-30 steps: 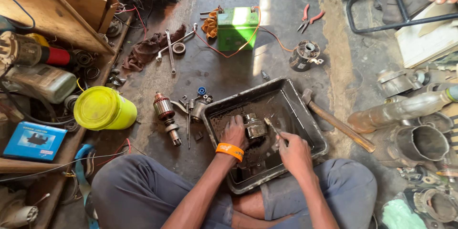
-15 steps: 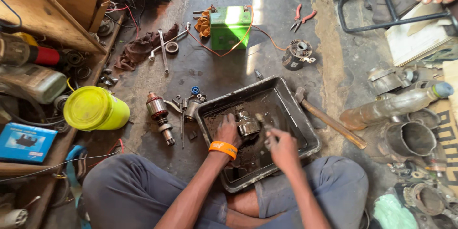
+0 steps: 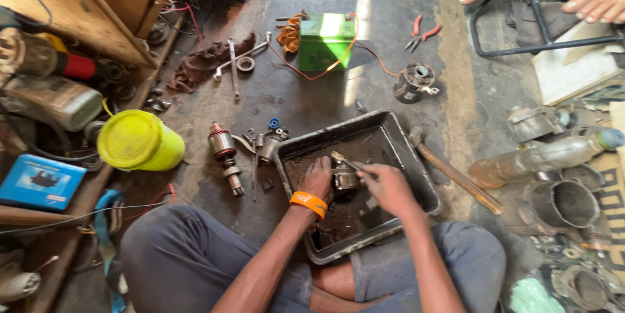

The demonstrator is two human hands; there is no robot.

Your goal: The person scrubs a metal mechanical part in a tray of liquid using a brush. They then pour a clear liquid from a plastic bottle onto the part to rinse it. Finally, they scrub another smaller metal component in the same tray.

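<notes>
Since the frame 0.5 s ago, both of my hands sit a little lower in the view and closer together over the tray, and the tool in my right hand has tipped up toward 10 o'clock. Now my left hand is closed around a small greasy metal motor part, steadying it just above the oily floor of the black metal tray that rests between my knees. That part lies at 3 o'clock from my left hand and at 9 o'clock from my right hand, touching both, so neither is clearly nearer. My right hand is clenched on a slim brush-like tool; its long axis runs from 4 o'clock at my fingers to 10 o'clock at its tip, which rests on top of the part. An orange wristband circles my left wrist.

Around the tray: a motor armature lies at 9 o'clock, its shaft running 12 to 6. A hammer lies just beside the tray at 3 o'clock, handle pointing to 4 o'clock. At 12 o'clock stands a boxy green battery with thin orange wires looping off it, and red-handled pliers lie at 1 o'clock. A yellow-lidded plastic tub sits well apart at 9 o'clock, and a flat blue rectangular carton with a pale picture panel lies beyond it at the far left.
</notes>
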